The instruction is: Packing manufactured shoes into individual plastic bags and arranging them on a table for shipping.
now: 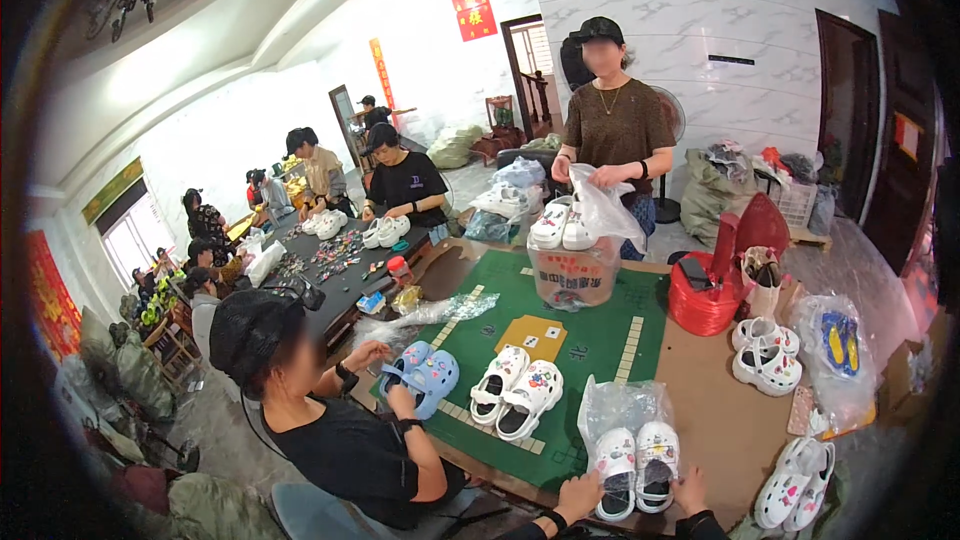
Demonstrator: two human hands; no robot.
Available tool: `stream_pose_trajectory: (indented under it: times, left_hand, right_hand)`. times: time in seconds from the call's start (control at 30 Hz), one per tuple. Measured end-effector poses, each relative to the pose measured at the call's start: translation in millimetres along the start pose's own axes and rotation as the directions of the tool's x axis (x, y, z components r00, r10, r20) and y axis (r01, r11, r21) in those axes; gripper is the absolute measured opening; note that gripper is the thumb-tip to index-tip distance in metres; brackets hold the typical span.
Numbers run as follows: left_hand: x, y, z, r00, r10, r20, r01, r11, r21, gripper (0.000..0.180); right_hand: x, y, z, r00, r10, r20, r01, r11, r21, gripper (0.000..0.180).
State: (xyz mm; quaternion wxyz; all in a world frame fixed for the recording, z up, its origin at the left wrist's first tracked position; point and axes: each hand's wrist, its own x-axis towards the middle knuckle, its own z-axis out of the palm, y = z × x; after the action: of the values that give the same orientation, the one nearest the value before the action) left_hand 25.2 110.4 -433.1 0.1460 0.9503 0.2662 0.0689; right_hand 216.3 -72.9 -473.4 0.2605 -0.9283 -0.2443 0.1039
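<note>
A pair of white decorated clogs (pixel 616 472) stands at the near table edge, toes away from me. My left hand (pixel 577 497) presses bent fingers against the outer side of the left clog. On the opposite side, my right hand (pixel 690 490) grips the outer side of the right clog (pixel 657 467). A clear plastic bag (pixel 622 402) spreads out beyond the toes; whether the toes are inside it, I cannot tell. Another white pair (pixel 518 395) with charms sits to the left on the green mat (pixel 590 353).
A seated co-worker (pixel 350 440) at left handles blue clogs (pixel 425 375). Across the table a standing person (pixel 615 120) holds a plastic bag with white clogs over a clear bin (pixel 575 275). At right are a red basket (pixel 700 300), more white clogs (pixel 768 358) and a phone (pixel 801 410).
</note>
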Motion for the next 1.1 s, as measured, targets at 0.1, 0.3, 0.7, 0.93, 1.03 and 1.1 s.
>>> stream_pose_trajectory:
  times: [0.1,0.3,0.7,0.93,1.03,1.1]
  left_hand:
    - [-2,-6,10,0.999,0.037,0.024,-0.036,0.999,-0.032,0.028]
    - [-5,-7,14,0.996,-0.004,0.090,0.009,0.998,-0.058,0.025]
    - [-8,-15,35,0.995,0.096,0.018,-0.096,0.995,-0.010,0.014]
    - [-7,-18,42,0.989,0.110,0.099,-0.112,0.993,0.020,0.013]
    - [-10,-25,52,0.987,0.089,0.133,-0.085,0.996,-0.030,0.014]
    - [-12,-30,56,0.983,0.097,0.155,-0.091,0.995,-0.045,0.016]
  right_hand:
    - [7,2,3,0.982,0.096,0.163,-0.096,0.995,-0.009,0.050]
    - [5,-13,-3,0.982,0.070,0.176,-0.093,0.988,0.123,0.040]
    - [10,5,4,0.995,-0.089,0.053,0.074,0.969,0.235,0.033]
    - [19,22,18,0.997,0.045,0.062,-0.061,0.959,0.277,0.025]
    - [7,-5,-3,0.999,0.032,-0.008,-0.031,0.995,0.100,0.021]
    - [5,-8,-3,0.998,-0.023,-0.063,0.022,1.000,-0.009,0.020]
